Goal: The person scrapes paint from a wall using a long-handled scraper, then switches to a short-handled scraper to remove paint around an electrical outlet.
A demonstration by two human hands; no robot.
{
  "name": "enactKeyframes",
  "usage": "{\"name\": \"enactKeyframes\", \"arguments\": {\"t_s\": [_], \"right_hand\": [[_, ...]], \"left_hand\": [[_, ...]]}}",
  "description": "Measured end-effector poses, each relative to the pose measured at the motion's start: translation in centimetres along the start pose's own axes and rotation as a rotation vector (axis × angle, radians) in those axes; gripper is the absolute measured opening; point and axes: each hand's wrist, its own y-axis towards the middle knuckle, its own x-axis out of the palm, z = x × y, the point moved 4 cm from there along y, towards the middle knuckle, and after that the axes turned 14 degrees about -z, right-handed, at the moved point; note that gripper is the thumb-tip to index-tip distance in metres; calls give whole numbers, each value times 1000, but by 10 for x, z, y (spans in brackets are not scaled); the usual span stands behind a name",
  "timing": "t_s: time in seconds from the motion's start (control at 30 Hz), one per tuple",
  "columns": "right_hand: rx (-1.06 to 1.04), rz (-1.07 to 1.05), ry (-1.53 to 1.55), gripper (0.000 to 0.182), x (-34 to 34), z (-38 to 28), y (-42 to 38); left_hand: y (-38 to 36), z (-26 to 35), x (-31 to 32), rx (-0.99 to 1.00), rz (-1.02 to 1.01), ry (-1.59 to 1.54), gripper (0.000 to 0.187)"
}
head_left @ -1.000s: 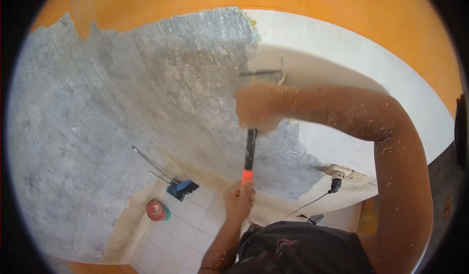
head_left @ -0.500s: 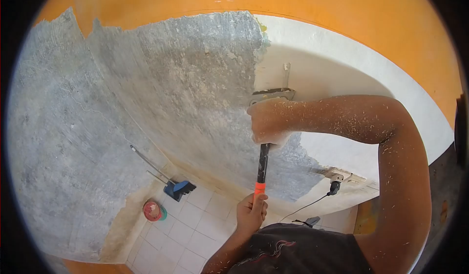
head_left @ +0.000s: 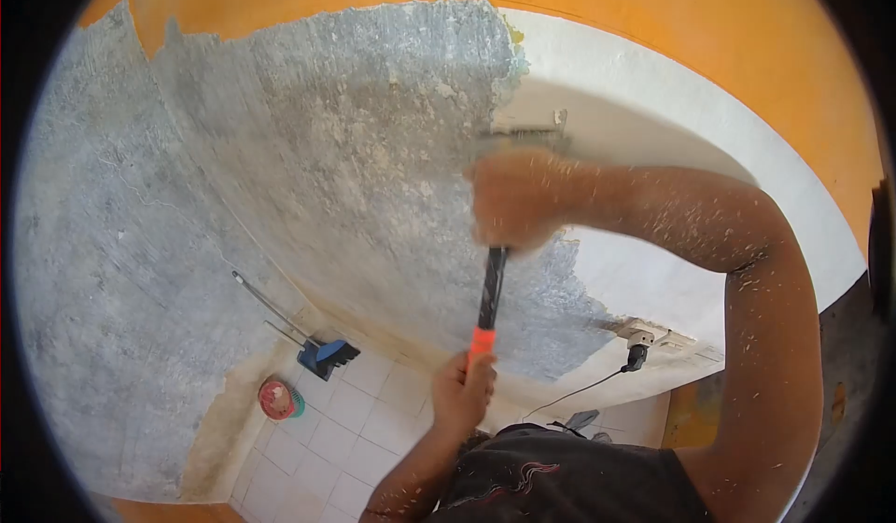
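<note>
A long-handled wall scraper (head_left: pixel 492 290), black with an orange lower end, is gripped in both my hands. My left hand (head_left: pixel 464 392) is closed round the orange end at the bottom. Higher up, my right hand (head_left: pixel 518 201), blurred by motion, wraps the shaft just below the wide head. The blurred scraper blade (head_left: pixel 523 137) lies over the white paint (head_left: pixel 644 140) beside the jagged edge of the bare grey wall (head_left: pixel 373 131). Pale flakes cling to my right arm.
A black plug (head_left: pixel 637 353) with a cord sits in a wall socket (head_left: pixel 644 334) at lower right. On the tiled floor (head_left: pixel 350 430) stand a blue long-handled dustpan (head_left: pixel 327 357) and red and green baskets (head_left: pixel 278 399). Orange paint (head_left: pixel 653 10) covers the upper wall.
The scraper head and both hands have moved up along the wall, and the handle leans a little more. The view has shifted slightly.
</note>
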Motion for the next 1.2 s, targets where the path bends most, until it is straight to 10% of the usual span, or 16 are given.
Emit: {"name": "enactKeyframes", "arguments": {"t_s": [1.2], "right_hand": [[237,177,-37,30,-33,39,-35]], "left_hand": [[28,59,-7,101,-4,136,21]]}}
